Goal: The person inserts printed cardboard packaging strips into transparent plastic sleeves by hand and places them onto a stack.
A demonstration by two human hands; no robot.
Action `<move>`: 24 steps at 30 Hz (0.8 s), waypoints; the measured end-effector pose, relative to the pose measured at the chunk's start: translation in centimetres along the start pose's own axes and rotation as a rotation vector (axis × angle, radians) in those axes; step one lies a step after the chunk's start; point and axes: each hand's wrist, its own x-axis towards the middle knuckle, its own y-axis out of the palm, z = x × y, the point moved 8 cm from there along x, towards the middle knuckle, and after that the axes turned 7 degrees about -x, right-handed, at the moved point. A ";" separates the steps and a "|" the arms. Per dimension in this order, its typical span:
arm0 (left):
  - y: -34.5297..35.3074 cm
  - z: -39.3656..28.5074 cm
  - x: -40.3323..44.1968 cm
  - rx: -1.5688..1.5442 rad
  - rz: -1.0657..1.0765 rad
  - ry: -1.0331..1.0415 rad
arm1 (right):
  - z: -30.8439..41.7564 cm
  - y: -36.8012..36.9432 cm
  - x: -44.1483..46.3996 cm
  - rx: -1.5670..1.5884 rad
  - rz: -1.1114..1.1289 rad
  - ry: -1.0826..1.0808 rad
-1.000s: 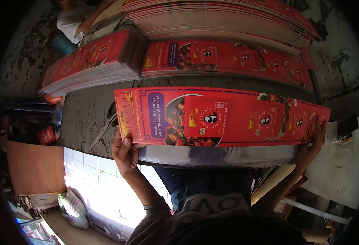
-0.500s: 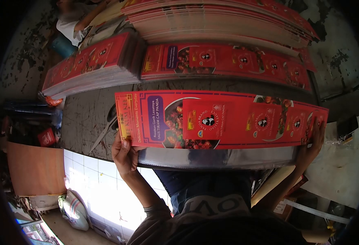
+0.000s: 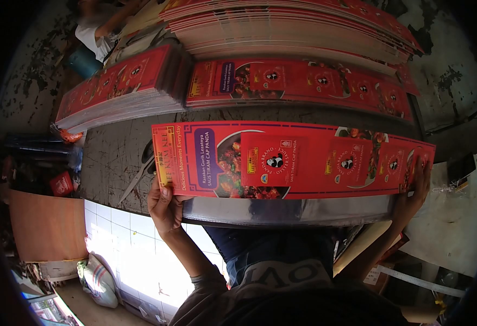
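one wide, round view from up on the head, looking forward and down, shirt (image 3: 287, 276) nearest, left hand (image 3: 163, 207) and right hand (image 3: 414, 194) close, table (image 3: 113, 157) beyond

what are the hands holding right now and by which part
A long red rectangular printed sheet: the left hand holds its lower left corner, and the right hand holds its right end.

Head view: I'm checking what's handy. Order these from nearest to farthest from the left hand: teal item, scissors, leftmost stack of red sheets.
From the left hand:
1. Scissors, on the table, just to its upper left.
2. Leftmost stack of red sheets, farther back.
3. Teal item, beyond that stack.
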 end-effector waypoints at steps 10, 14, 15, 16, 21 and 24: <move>0.3 -0.1 0.0 0.068 -0.022 0.007 | -0.1 0.0 0.0 -0.007 -0.010 -0.012; 0.0 -0.1 0.0 0.075 -0.018 0.004 | 0.0 0.0 0.0 -0.019 -0.006 -0.024; 0.0 -0.1 0.0 0.048 -0.031 0.009 | 0.0 0.0 0.0 -0.019 -0.007 -0.024; 0.0 -0.1 0.0 0.021 -0.044 0.013 | 0.0 0.0 0.0 -0.014 -0.005 -0.017; 0.0 -0.2 -0.1 0.007 -0.052 0.030 | 0.0 0.0 0.0 -0.005 -0.001 -0.004; -0.1 -0.2 -0.2 0.009 -0.058 0.032 | 0.1 -0.1 0.0 0.002 -0.005 -0.010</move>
